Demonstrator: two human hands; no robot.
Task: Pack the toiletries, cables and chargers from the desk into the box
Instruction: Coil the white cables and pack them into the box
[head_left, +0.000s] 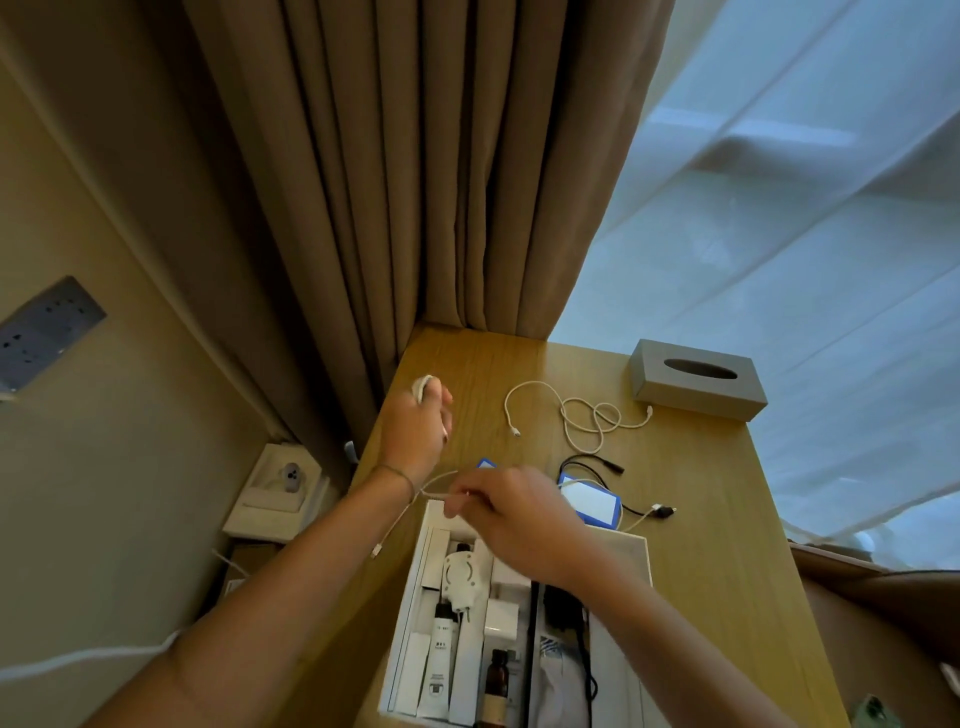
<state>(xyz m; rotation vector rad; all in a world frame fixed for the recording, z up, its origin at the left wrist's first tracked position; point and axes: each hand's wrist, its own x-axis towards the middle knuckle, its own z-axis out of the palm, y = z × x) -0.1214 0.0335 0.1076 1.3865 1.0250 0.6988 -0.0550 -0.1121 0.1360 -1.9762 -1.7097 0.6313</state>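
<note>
The box (631, 545) at lower centre already holds tubes, a bottle and a charger. The left hand (415, 431) grips a coiled white cable (423, 387), the right hand (506, 506) pinches its trailing end. Unpacked on the desk (701, 493): another white cable (571, 415), a black cable (592, 465), a blue-edged case (592, 501).
</note>
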